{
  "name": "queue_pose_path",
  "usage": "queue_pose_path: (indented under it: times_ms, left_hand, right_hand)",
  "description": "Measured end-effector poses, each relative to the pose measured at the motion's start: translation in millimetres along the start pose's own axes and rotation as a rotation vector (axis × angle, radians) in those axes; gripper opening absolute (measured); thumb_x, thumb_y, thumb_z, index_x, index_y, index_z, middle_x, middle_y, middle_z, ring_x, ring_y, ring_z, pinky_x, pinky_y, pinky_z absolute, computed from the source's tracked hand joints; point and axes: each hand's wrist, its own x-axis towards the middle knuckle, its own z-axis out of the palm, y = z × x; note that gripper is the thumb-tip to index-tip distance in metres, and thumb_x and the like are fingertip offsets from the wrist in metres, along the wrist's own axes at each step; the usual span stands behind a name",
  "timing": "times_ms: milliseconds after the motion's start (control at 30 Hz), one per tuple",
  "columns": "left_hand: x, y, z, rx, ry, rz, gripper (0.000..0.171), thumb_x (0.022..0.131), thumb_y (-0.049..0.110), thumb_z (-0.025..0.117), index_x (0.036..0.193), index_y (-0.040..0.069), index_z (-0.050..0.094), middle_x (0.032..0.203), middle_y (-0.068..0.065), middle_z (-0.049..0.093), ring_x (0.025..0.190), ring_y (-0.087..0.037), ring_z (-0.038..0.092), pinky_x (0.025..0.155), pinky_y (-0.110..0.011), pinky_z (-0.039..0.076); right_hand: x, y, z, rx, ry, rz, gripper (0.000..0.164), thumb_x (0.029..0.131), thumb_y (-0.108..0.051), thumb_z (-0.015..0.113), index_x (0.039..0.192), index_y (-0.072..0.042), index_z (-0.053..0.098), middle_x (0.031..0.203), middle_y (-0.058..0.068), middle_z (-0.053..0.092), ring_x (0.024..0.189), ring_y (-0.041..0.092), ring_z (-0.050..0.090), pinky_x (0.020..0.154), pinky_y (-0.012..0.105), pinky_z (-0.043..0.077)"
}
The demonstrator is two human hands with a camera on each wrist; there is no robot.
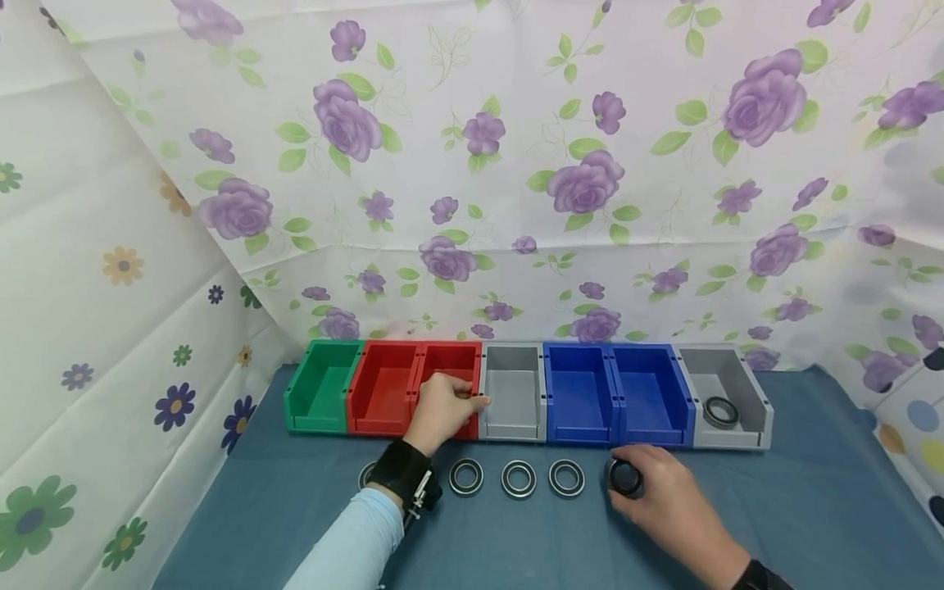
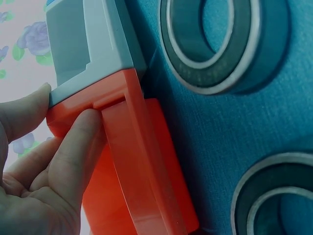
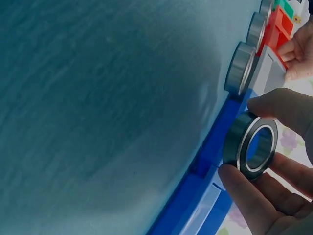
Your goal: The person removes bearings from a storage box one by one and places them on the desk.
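Observation:
In the head view my left hand [image 1: 441, 410] is at the right-hand red bin [image 1: 466, 428]. It pinches the wall where this bin meets the middle grey bin [image 1: 514, 422]; the left wrist view shows the thumb on the grey side and fingers inside the red bin. My right hand [image 1: 664, 496] holds a ball bearing [image 3: 237, 142] between thumb and fingers, in front of the blue bins [image 1: 652, 410]. Several more bearings [image 1: 519, 496] lie in a row on the cloth; the leftmost [image 1: 365, 473] is partly hidden by the left wrist.
The bins stand side by side along the back: a green bin [image 1: 317, 422], another red bin [image 1: 374, 424] and a right grey bin [image 1: 745, 440] among them. One dark ring [image 1: 720, 424] sits in the right grey bin. Blue cloth [image 1: 516, 545] covers the table; flowered sheeting [image 1: 516, 205] hangs behind.

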Motion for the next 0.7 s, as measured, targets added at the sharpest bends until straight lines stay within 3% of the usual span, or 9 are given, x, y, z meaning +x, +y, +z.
queue_pose_path:
  times_ms: [400,700]
  left_hand:
    - [-0.6,-1.4,-0.6,-0.007,0.005,0.005,0.041,0.076,0.033,0.076,0.107,0.007,0.069,0.087,0.001,0.065,0.077,-0.013,0.058,0.063,-0.025,0.049]
    - [0.6,-3.8,1.1,-0.017,0.005,0.013,0.043,0.077,0.034,0.075,0.109,0.006,0.068,0.089,0.000,0.066,0.079,-0.013,0.058,0.065,-0.025,0.049]
  right_hand:
    - [8.8,-3.1,3.1,-0.033,-0.176,0.051,0.055,0.060,-0.028,0.083,0.109,-0.011,0.065,0.104,0.004,0.062,0.099,0.023,0.057,0.081,0.043,0.047]
    - [14.3,-0.3,7.6,-0.036,-0.209,0.060,0.054,0.060,-0.027,0.083,0.109,-0.012,0.065,0.104,0.004,0.062,0.100,0.023,0.057,0.083,0.043,0.047]
